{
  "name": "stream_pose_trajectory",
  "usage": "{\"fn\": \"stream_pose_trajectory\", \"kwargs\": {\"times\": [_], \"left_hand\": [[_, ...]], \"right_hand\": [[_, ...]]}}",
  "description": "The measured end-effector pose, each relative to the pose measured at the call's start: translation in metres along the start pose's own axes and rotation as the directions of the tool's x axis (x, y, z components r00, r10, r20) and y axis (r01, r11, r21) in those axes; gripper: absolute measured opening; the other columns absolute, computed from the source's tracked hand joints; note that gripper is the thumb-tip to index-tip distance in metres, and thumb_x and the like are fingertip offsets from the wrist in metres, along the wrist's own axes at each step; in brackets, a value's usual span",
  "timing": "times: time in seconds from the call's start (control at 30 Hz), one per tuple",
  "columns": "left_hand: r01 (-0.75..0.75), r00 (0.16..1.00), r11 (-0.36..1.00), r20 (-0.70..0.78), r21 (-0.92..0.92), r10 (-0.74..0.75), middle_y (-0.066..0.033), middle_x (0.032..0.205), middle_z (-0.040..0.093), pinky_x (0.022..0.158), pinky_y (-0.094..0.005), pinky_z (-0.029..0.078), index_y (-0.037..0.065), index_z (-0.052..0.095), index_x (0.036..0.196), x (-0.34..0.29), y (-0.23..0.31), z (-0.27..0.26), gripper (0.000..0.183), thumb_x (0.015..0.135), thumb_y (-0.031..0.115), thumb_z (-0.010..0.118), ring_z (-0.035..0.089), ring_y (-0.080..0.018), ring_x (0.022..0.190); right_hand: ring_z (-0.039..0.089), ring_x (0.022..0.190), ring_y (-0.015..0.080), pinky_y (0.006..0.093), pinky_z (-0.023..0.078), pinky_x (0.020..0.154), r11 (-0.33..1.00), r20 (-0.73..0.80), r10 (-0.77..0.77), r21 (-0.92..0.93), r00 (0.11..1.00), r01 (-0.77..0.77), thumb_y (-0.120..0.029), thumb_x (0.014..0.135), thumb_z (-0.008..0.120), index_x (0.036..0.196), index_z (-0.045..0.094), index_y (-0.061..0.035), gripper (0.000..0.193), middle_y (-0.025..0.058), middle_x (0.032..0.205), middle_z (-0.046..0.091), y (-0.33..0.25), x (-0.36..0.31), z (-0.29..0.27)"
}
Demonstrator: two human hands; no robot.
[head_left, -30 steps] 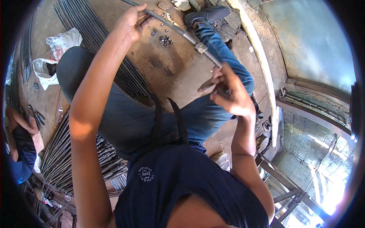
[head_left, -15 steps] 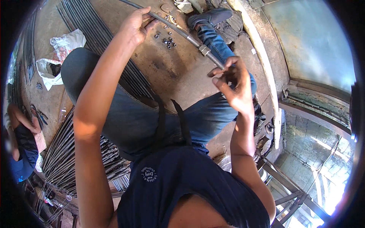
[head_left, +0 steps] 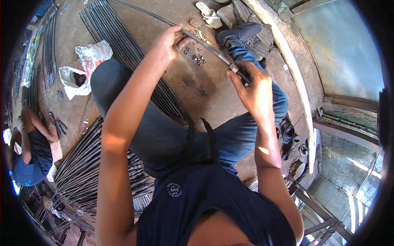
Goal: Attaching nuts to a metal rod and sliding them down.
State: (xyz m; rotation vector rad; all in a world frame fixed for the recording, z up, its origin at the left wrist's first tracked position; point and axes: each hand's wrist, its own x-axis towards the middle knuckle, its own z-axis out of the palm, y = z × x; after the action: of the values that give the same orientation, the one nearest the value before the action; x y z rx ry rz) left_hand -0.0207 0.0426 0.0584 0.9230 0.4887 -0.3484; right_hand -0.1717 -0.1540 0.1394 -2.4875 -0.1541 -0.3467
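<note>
A long dark metal rod (head_left: 211, 50) slants from the upper left toward my right hand. My left hand (head_left: 169, 44) is closed round the rod, thumb on top and fingers beneath. Near its lower right end the rod is threaded and carries a hexagonal metal nut (head_left: 233, 67). My right hand (head_left: 257, 88) is closed at that end, with the thumb and fingers around the nut; part of the threaded tip is hidden by the fingers. Several loose nuts (head_left: 199, 60) lie on the floor beyond the rod.
Bundled dark rods (head_left: 119, 35) lie at the upper left, with more piled rods (head_left: 80, 158) at lower left. A white sack (head_left: 76, 91) stands open beside my knee. Another person (head_left: 35, 151) sits at far left. Sandals (head_left: 209, 15) and a pale pole (head_left: 297, 78) lie to the right.
My right hand has moved from the rod's threaded tip up to the nut and closed there. My left hand still holds the rod. The whole view has shifted slightly.
</note>
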Motion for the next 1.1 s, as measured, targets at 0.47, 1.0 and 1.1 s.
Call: {"fn": "stream_pose_trajectory", "kwargs": {"times": [0.47,1.0,1.1], "left_hand": [[0.018,1.000,0.999,0.017,0.038,-0.019,-0.0194,0.110,0.058,0.086,-0.0249,0.061,-0.006,0.042,0.118,0.002,-0.002,-0.002,0.030,0.098,0.012,0.055,0.066,-0.0251,0.101],[0.116,0.979,0.940,0.124,0.322,-0.164,-0.0106,0.109,0.065,0.087,-0.0357,0.056,0.004,0.054,0.122,0.043,-0.037,-0.017,0.039,0.097,0.034,0.057,0.065,-0.0209,0.102],[0.103,0.961,0.717,0.117,0.690,-0.250,-0.0122,0.111,0.066,0.085,-0.0352,0.056,0.004,0.055,0.125,0.043,-0.007,-0.012,0.051,0.094,0.045,0.060,0.068,-0.0207,0.101]], "right_hand": [[0.066,0.085,0.0416,0.0448,0.052,0.074,0.991,0.120,0.120,-0.076,0.986,-0.111,-0.031,0.086,0.072,0.104,0.063,0.0046,0.041,0.0256,0.097,0.066,0.001,0.000,-0.003],[0.064,0.087,0.0463,0.0541,0.051,0.075,0.939,0.350,0.079,-0.339,0.933,0.047,-0.032,0.094,0.057,0.096,0.059,0.0019,0.034,0.0310,0.087,0.064,0.063,0.051,0.093],[0.061,0.089,0.0488,0.0565,0.048,0.077,0.957,0.351,0.052,-0.286,0.935,0.054,-0.029,0.097,0.053,0.096,0.060,0.0041,0.034,0.0332,0.086,0.062,0.097,0.047,0.074]]}}
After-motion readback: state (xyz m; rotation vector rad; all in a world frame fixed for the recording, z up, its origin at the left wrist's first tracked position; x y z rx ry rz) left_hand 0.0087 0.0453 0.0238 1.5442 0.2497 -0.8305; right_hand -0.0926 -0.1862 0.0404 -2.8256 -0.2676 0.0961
